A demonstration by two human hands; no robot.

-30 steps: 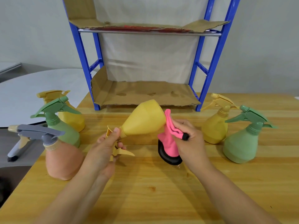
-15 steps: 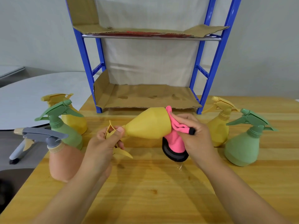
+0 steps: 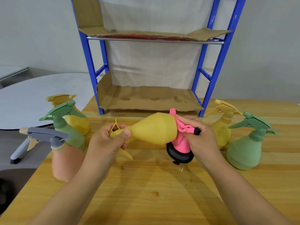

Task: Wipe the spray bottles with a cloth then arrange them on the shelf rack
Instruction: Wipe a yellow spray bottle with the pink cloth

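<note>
My left hand (image 3: 107,143) grips the spray head of a yellow spray bottle (image 3: 154,129), which lies sideways above the wooden table (image 3: 154,192). My right hand (image 3: 201,137) holds a pink cloth with a black trim (image 3: 181,135) pressed against the bottle's flat base. The blue shelf rack (image 3: 211,75) stands behind, its two cardboard-lined shelves bare. To the left stand a pink bottle with a grey head (image 3: 65,159), a green bottle (image 3: 69,127) and a yellow bottle (image 3: 78,120). Two more stand on the right: a yellow bottle (image 3: 224,127) and a green bottle (image 3: 246,148).
A round grey table (image 3: 32,98) lies beyond the wooden table's left edge. A pale wall stands behind the rack. The table's near edge runs along the bottom of the view.
The held bottle has tipped from base-up to nearly level. My right hand has brought the cloth up against its base. The camera has moved slightly.
</note>
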